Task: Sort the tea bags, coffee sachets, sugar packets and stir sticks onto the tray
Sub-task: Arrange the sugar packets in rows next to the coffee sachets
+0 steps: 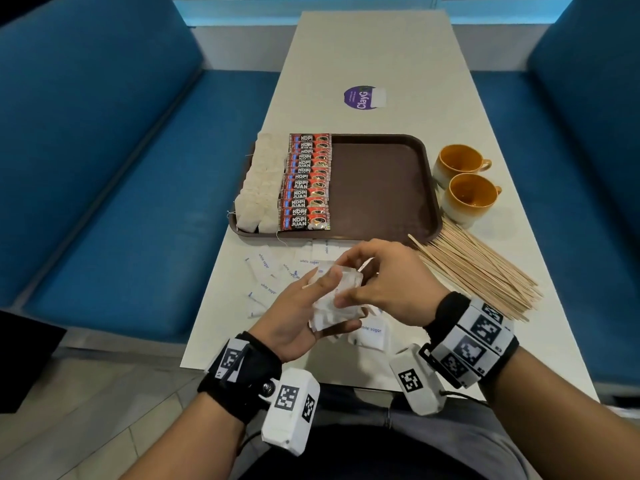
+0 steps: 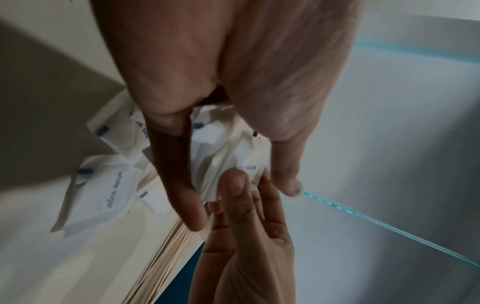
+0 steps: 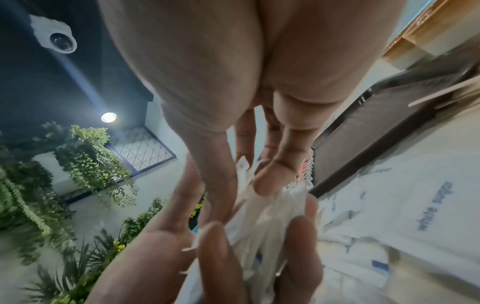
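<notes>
Above the table's near edge, my left hand (image 1: 311, 306) grips a bunch of white sugar packets (image 1: 337, 299), and my right hand (image 1: 367, 278) pinches the same bunch from the right. The bunch shows between the fingers in the left wrist view (image 2: 228, 152) and in the right wrist view (image 3: 270, 222). More sugar packets (image 1: 273, 275) lie loose on the table under and around the hands. The brown tray (image 1: 381, 188) carries a column of tea bags (image 1: 258, 188) on its left and a column of red coffee sachets (image 1: 306, 183) beside them. A pile of wooden stir sticks (image 1: 481, 271) lies right of the hands.
Two orange-lined cups (image 1: 465, 181) stand just right of the tray. A purple round sticker (image 1: 362, 97) sits further back on the long white table (image 1: 381, 46). Blue bench seats (image 1: 114, 188) flank both sides. The tray's right half is bare.
</notes>
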A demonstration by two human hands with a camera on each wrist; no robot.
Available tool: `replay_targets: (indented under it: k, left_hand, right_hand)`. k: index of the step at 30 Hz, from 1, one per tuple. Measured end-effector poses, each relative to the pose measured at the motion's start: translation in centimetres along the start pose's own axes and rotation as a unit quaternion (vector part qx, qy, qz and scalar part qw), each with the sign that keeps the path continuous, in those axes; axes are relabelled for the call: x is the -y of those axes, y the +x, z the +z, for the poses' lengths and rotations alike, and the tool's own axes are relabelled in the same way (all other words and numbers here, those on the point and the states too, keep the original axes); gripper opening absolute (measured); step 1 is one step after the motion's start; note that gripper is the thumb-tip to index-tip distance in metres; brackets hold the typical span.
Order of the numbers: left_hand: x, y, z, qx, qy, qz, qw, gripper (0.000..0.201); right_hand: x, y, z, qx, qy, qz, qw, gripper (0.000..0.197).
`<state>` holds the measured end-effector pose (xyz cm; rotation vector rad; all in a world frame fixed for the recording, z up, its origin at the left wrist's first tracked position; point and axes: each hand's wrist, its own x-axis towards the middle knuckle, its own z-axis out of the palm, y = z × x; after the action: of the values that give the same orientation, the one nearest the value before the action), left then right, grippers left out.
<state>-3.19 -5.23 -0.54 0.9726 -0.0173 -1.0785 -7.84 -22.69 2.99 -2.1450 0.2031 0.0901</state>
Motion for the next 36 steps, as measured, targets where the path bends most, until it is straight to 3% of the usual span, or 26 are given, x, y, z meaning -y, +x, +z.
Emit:
replay_targets:
  k: [3,6,10,13,16,19,22,28,32,34,36]
  left_hand:
    - [0.2,0.3,0.0,-0.054,0.018,-0.007,0.998,0.057]
    - [0.2,0.3,-0.2,-0.059,0.02,0.001,0.998,0.046]
    - [-0.6,-0.3,-0.8,-0.093,0.023,0.014,0.995,0.034]
    - [-1.1,-0.9,-1.7,-0.116,0.013,0.023,0.993,0.036]
    - [-1.3,-1.2,-2.5,-0.14,-0.006,0.033,0.99,0.035]
    - [-1.3,-1.3,-2.9,-0.148,-0.016,0.034,0.988,0.04]
    - [-1.1,-1.4,-3.2,-0.147,-0.013,0.035,0.988,0.037]
    - [-0.7,-1.1,-3.3,-0.157,-0.021,0.031,0.987,0.045]
    - [-0.6,-0.6,-3.2,-0.171,-0.007,0.026,0.985,0.039]
    - [-0.7,-0.5,-2.7,-0.163,-0.002,0.026,0.986,0.04]
    - [-0.7,-0.2,-2.1,-0.153,0.005,0.032,0.988,0.044]
  right_hand:
    - [0.0,-0.3,0.3,0.016,-0.001,-0.033,0.999,0.047]
    - [-0.7,-0.1,-0.8,-0.014,-0.017,-0.045,0.999,0.039]
    - [-3.2,0.8,-3.4,-0.085,-0.089,0.044,0.991,0.032]
    - [-5.0,1.3,-3.3,-0.037,-0.189,0.124,0.973,0.064]
    - [-5.6,1.4,-1.8,0.021,-0.277,0.135,0.951,0.099]
    - [-5.6,1.6,-0.6,0.034,-0.298,0.126,0.946,0.105]
    - [-5.8,1.8,-0.2,0.024,-0.249,0.149,0.957,0.096]
    - [-6.4,1.4,-1.1,0.019,-0.185,0.165,0.969,0.055]
    - [-5.4,1.0,-3.1,-0.008,-0.138,0.173,0.975,0.048]
    - [-4.5,0.8,-3.7,-0.023,-0.085,0.158,0.983,0.05]
    - [-3.2,0.6,-4.1,-0.017,0.002,0.118,0.993,0.037]
